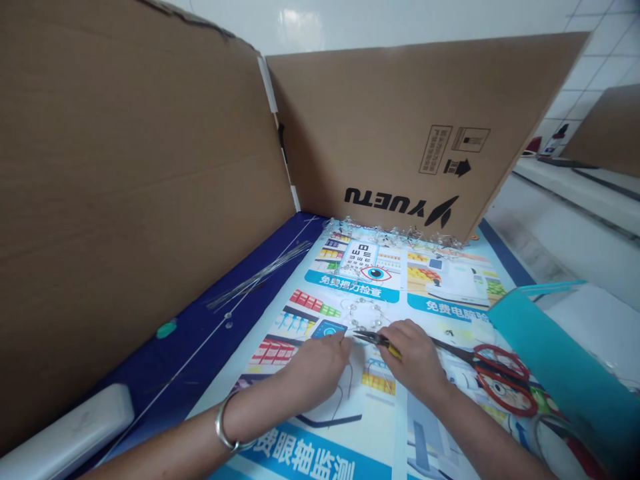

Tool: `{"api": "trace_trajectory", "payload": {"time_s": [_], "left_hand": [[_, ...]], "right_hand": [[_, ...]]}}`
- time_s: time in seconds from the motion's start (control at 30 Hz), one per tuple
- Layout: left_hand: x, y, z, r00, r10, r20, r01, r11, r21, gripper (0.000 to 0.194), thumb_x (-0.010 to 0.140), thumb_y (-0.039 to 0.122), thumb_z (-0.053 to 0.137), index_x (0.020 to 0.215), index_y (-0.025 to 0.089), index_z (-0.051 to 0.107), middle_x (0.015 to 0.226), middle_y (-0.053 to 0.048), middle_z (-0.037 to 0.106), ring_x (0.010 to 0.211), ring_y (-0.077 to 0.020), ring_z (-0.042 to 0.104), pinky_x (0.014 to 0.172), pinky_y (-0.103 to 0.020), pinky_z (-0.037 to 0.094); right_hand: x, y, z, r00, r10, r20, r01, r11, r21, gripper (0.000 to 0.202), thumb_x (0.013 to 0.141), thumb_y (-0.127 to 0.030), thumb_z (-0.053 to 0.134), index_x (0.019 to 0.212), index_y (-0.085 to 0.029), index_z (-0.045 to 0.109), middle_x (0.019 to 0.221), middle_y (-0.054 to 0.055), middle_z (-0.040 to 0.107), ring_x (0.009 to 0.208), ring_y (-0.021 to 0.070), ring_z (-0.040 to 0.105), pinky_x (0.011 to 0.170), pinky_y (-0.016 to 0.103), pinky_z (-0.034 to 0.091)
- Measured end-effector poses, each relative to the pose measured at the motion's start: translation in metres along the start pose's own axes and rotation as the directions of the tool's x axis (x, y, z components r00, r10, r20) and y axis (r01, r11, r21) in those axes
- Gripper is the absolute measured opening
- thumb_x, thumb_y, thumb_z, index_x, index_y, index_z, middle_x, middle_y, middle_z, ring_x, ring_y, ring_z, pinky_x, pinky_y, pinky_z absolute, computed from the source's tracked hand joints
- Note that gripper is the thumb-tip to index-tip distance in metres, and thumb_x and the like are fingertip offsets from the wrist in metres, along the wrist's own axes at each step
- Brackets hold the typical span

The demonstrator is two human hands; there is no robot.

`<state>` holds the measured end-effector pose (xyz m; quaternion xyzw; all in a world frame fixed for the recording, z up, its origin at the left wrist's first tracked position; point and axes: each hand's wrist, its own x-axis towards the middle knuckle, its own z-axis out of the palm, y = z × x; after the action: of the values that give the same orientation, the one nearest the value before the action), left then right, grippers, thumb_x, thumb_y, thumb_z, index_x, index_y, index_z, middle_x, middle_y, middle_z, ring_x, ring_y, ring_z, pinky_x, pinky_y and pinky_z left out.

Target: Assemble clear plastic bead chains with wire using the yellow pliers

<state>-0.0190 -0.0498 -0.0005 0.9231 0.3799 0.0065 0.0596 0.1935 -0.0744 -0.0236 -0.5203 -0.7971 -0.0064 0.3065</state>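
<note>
My right hand (413, 357) is wrapped round small pliers (377, 339) with yellow-and-black handles, their pointed jaws aimed left. Close to the jaw tips, my left hand (320, 370) is closed in a pinch on a thin wire, mostly hidden by the fingers; a silver bangle circles that wrist. Just beyond both hands lies a ring of clear beads (366, 313) on the printed sheet (395, 287). Whether the jaws touch the wire is too small to tell.
Red-handled scissors (503, 377) lie right of my right hand, near a turquoise folder (545, 353). Small clear pieces (395, 237) line the cardboard wall (390, 133) at the back. A bundle of thin wires (265, 273) and a white case (75, 433) lie on the left.
</note>
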Motion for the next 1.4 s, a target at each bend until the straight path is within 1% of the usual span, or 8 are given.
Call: {"api": "trace_trajectory", "payload": {"time_s": [0.17, 0.33, 0.43, 0.63, 0.77, 0.87, 1.13, 1.4], "left_hand": [[0.008, -0.008, -0.025, 0.991, -0.132, -0.024, 0.121, 0.955, -0.27, 0.016, 0.086, 0.02, 0.034, 0.087, 0.014, 0.049, 0.069, -0.005, 0.057, 0.06, -0.0161, 0.054, 0.053, -0.024, 0.036], [0.035, -0.019, -0.057, 0.971, -0.2, -0.128, 0.055, 0.714, -0.698, 0.017, 0.084, 0.024, 0.037, 0.089, 0.019, 0.053, 0.069, 0.001, 0.056, 0.06, -0.012, 0.052, 0.053, -0.02, 0.037], [0.05, -0.024, -0.056, 0.965, -0.233, -0.12, 0.045, 0.597, -0.801, 0.02, 0.082, 0.027, 0.041, 0.089, 0.018, 0.058, 0.07, 0.0, 0.056, 0.058, -0.0111, 0.051, 0.052, -0.02, 0.038], [0.057, -0.032, -0.031, 0.959, -0.279, -0.053, 0.042, 0.321, -0.946, 0.018, 0.078, 0.033, 0.05, 0.071, 0.016, 0.052, 0.056, 0.003, 0.048, 0.051, -0.0093, 0.048, 0.049, -0.019, 0.039], [0.052, -0.032, -0.034, 0.976, -0.216, -0.015, 0.003, 0.085, -0.996, 0.02, 0.08, 0.035, 0.05, 0.073, 0.016, 0.047, 0.083, -0.004, 0.06, 0.073, -0.0149, 0.06, 0.059, -0.023, 0.046], [0.05, -0.031, -0.041, 0.984, -0.17, 0.061, 0.054, -0.047, -0.997, 0.021, 0.081, 0.036, 0.051, 0.079, 0.017, 0.043, 0.088, -0.008, 0.062, 0.076, -0.0181, 0.063, 0.061, -0.027, 0.047], [0.047, -0.041, -0.038, 0.988, -0.116, 0.099, 0.086, -0.114, -0.99, 0.019, 0.079, 0.032, 0.054, 0.086, 0.017, 0.043, 0.084, -0.009, 0.064, 0.072, -0.0185, 0.065, 0.059, -0.027, 0.048], [0.047, -0.037, -0.031, 0.979, 0.001, 0.203, 0.202, -0.08, -0.976, 0.019, 0.077, 0.03, 0.053, 0.09, 0.017, 0.045, 0.075, -0.007, 0.065, 0.066, -0.0195, 0.065, 0.052, -0.025, 0.047]], "right_hand": [[0.0, 0.003, 0.0, 0.994, 0.043, -0.103, -0.039, 0.998, 0.041, 0.018, 0.078, -0.022, 0.052, 0.096, -0.02, 0.058, 0.085, 0.005, 0.056, 0.082, 0.018, 0.05, 0.074, 0.034, 0.042], [0.002, 0.009, 0.001, 0.973, 0.096, -0.211, -0.097, 0.995, 0.007, 0.016, 0.08, -0.024, 0.052, 0.094, -0.02, 0.056, 0.086, 0.006, 0.056, 0.083, 0.0187, 0.05, 0.079, 0.038, 0.041], [0.002, 0.012, 0.002, 0.967, 0.096, -0.236, -0.105, 0.994, -0.023, 0.016, 0.08, -0.026, 0.053, 0.095, -0.02, 0.055, 0.085, 0.005, 0.056, 0.082, 0.019, 0.05, 0.08, 0.039, 0.041], [0.003, 0.011, 0.001, 0.982, 0.082, -0.169, -0.095, 0.993, -0.068, 0.014, 0.081, -0.026, 0.052, 0.093, -0.02, 0.055, 0.084, 0.005, 0.055, 0.081, 0.0195, 0.049, 0.076, 0.037, 0.04], [0.003, 0.007, -0.002, 0.989, 0.037, -0.141, -0.054, 0.992, -0.113, 0.014, 0.08, -0.024, 0.051, 0.094, -0.021, 0.055, 0.085, 0.005, 0.056, 0.082, 0.0195, 0.048, 0.072, 0.035, 0.039], [0.004, 0.006, -0.004, 0.99, 0.025, -0.141, -0.047, 0.987, -0.151, 0.014, 0.08, -0.024, 0.051, 0.094, -0.02, 0.055, 0.085, 0.005, 0.056, 0.081, 0.0192, 0.048, 0.072, 0.034, 0.038], [0.006, 0.003, -0.01, 0.982, -0.059, -0.18, 0.009, 0.965, -0.263, 0.017, 0.082, -0.022, 0.049, 0.096, -0.019, 0.057, 0.084, 0.005, 0.056, 0.082, 0.0186, 0.049, 0.072, 0.033, 0.037], [0.004, 0.001, -0.019, 0.966, -0.246, -0.077, 0.173, 0.84, -0.513, 0.026, 0.079, -0.016, 0.053, 0.105, -0.02, 0.056, 0.093, 0.007, 0.058, 0.089, 0.0223, 0.048, 0.078, 0.04, 0.035]]}}
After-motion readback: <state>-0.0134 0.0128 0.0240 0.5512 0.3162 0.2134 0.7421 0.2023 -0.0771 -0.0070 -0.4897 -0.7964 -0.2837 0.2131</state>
